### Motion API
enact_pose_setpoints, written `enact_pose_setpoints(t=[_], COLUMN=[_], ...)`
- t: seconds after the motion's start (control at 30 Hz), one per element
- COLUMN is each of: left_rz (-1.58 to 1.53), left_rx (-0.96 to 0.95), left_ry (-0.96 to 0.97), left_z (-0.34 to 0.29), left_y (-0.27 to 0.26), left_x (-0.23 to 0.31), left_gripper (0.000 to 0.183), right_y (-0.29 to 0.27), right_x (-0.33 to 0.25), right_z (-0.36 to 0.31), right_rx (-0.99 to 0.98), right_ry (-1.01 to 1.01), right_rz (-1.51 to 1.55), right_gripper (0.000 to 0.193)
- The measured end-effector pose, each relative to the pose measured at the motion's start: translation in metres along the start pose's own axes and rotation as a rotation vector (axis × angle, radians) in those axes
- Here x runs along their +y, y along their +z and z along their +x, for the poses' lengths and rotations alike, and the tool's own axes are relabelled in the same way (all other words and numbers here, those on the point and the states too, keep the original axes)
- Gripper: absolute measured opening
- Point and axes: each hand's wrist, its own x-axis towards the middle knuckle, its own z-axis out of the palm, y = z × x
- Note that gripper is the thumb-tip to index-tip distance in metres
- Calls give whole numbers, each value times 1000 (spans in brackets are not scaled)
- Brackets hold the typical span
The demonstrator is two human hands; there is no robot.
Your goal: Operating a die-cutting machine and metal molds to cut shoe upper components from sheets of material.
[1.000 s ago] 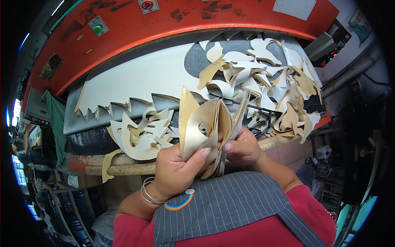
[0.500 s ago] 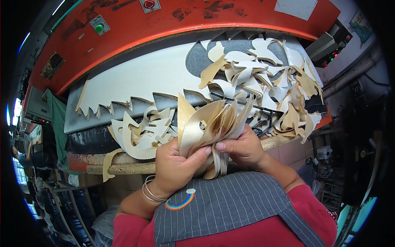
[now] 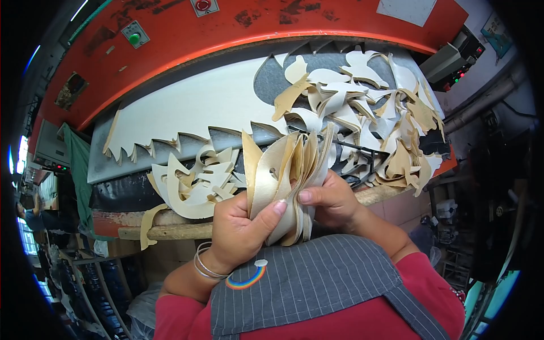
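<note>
A thick stack of thin, cream and tan cut sheet pieces stands between my hands in front of my apron, its upper edges fanned apart. My left hand is closed on the left side of the stack, thumb pressed on the front face. Gripping the right side, my right hand also has its thumb on the sheets; its other fingers are behind them. A small hole shows in the front sheet. The material could be leather or lining; I cannot tell which.
Beyond lies a large layered cream sheet with a jagged cut edge on a grey board. Loose cut pieces lie left of the stack, and a heap of scraps covers the right. A red machine beam with buttons spans the back.
The stack has turned slightly more upright, and its fanned sheets have drawn closer together. My right hand has shifted a little left; both hands keep their hold.
</note>
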Motion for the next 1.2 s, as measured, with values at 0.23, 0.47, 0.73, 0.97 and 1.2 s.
enact_pose_setpoints(t=[0.23,0.47,0.73,0.97,1.2], left_rz=[-34,-35,-45,13,52], left_rx=[-6,1,-14,-34,-38], left_ry=[-30,-39,-41,-25,-10], left_z=[1,2,1,1,0], left_y=[-1,2,2,3,-1], left_x=[-3,-1,0,2,-1], left_gripper=[20,21,20,20,19], right_y=[-4,-7,-9,-11,-11], right_x=[1,1,2,4,4], right_z=[2,2,1,0,1], right_rx=[-33,-58,-74,-69,-88], right_ry=[22,18,16,9,4], right_rz=[52,60,73,67,70], right_gripper=[38,39,38,40,42])
